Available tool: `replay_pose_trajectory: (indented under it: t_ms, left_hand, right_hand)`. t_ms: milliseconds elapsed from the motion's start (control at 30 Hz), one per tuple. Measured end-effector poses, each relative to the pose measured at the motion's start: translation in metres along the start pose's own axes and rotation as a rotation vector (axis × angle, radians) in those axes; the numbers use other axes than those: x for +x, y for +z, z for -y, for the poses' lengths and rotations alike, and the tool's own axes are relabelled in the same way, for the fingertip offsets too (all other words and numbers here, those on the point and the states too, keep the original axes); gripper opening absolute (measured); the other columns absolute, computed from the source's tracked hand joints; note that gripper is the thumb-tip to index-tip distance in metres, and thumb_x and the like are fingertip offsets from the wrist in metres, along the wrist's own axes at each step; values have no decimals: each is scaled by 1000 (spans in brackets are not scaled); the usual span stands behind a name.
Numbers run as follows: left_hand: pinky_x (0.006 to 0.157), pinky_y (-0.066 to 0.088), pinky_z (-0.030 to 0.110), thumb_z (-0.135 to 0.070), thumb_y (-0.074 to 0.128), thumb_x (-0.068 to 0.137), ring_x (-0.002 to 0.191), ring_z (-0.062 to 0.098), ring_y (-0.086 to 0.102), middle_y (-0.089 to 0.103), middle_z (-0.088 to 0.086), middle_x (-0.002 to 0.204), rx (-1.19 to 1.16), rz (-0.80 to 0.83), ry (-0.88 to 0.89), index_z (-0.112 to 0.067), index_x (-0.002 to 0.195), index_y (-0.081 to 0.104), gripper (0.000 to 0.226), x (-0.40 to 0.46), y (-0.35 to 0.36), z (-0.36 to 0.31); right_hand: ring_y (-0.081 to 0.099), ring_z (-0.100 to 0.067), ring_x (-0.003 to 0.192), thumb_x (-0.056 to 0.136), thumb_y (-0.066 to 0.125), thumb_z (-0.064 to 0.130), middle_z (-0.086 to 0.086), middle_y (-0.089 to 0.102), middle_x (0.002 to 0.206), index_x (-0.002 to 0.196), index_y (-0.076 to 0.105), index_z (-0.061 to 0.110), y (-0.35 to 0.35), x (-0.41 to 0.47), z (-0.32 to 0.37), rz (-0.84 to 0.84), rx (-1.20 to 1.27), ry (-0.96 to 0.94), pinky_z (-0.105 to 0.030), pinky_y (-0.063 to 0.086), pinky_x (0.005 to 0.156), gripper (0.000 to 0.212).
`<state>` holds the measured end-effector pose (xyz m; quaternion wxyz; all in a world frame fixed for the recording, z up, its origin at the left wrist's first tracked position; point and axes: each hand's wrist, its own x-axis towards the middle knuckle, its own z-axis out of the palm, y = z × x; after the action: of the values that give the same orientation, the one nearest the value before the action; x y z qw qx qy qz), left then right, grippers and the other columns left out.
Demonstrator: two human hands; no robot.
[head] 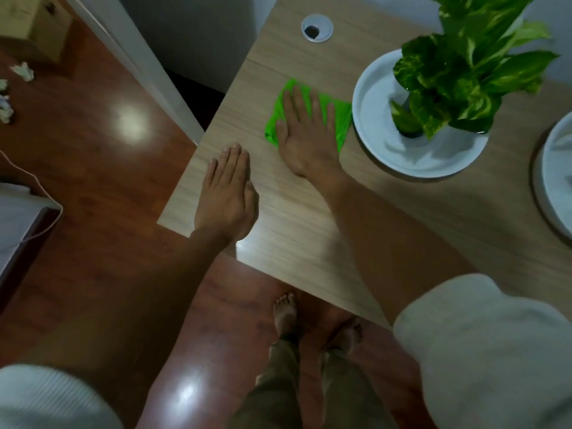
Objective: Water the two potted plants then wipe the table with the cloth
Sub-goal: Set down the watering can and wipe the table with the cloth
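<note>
While the right hand works: grip: the right hand [305, 131] lies flat on the green cloth [280, 119], fingers straight and a little spread, palm pressing down; nothing is pinched or curled round.
Cloth: bunched and folded on the wooden table [288, 218], just beside the white saucer, on the side away from the plant's leaves. Green edges show past the fingertips and both sides of the palm.
Left hand: the left hand [229, 193] rests flat on the table, fingers straight and pressed together, apart from the cloth and further from the saucer, near the table's corner. It holds nothing; it looks like a brace.
First plant: the leafy plant [455, 85] stands in the white saucer [387, 150], its leaves leaning away from the cloth.
Second plant: only a white rim [554, 168] shows at the picture's edge, beyond the first saucer. Whether it holds a plant, I cannot tell.
Stage: by my reading, the wiping part is under way; whether watering is finished cannot be seen.
Risk, saucer: a sweep towards the saucer could knock its rim and shift or tip the plant, since the cloth is so close.
Risk, cloth: with only a flat palm on it, the cloth could slide out or bunch further.
Risk, edge: the bracing hand sits near the corner and could slip off.
Other: a grey cable hole [317, 27] lies in the table beyond the cloth.
</note>
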<state>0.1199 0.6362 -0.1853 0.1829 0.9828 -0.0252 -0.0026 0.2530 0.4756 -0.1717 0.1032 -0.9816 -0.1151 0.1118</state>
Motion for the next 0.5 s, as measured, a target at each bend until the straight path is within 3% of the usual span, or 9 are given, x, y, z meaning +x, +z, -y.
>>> replay_pose_trajectory:
  t_ms: [167, 300, 400, 500]
  left_hand:
    - [130, 10, 47, -28, 24, 104, 159, 29, 17, 24, 19, 169, -39, 9, 1, 1, 159, 30, 63, -4, -5, 1]
    - [130, 9, 46, -32, 27, 105, 159, 31, 17, 24, 20, 168, -28, 61, 81, 2, 158, 31, 63, -10, -4, -19]
    - [131, 6, 44, -37, 24, 105, 160, 27, 12, 20, 17, 170, -40, 108, 148, -1, 160, 28, 65, -14, 3, -46]
    - [131, 5, 43, -37, 22, 105, 161, 26, 10, 20, 16, 171, -57, 123, 179, -2, 161, 27, 66, -17, 10, -70]
  right_hand:
    - [5, -28, 164, 109, 18, 48, 5, 10, 176, 168, 15, 26, 19, -97, 7, 30, -62, -245, -57, 4, 130, 63]
    - [17, -28, 162, 109, 30, 49, 5, 22, 174, 166, 25, 27, 32, -192, -54, -1, -106, -303, -56, 11, 129, 62]
    - [28, -33, 158, 106, 38, 49, 0, 31, 171, 164, 34, 25, 23, -228, -120, -65, -96, -163, -60, 20, 126, 62]
    - [34, -35, 155, 105, 38, 45, -4, 33, 170, 164, 33, 21, 8, -225, -178, -126, -125, 181, -61, 24, 124, 63]
